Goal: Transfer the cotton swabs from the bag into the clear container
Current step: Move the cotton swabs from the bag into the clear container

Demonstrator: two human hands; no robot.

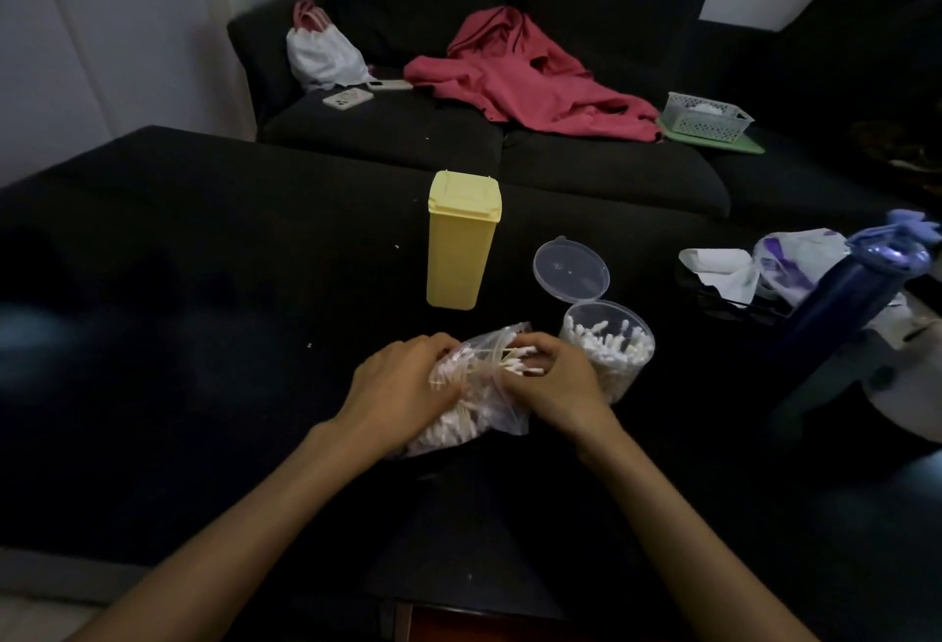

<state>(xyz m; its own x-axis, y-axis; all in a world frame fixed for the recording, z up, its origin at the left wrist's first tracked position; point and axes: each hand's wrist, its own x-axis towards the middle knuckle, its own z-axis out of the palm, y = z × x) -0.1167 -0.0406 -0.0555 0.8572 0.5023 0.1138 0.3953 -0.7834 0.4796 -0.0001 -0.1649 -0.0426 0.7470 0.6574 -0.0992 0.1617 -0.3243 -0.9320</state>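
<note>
Both hands point(474, 381) grip swab bag point(489, 417); clear container point(609, 350) beside it looks approx. full, lid open.

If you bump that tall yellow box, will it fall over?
Probably, yes. The yellow box stands upright, tall over a narrow base, so a nudge near its lid would likely tip it. It looks like thin plastic, so it is likely light and may slide first on the dark table. Whether anything inside weighs it down cannot be seen.
</note>
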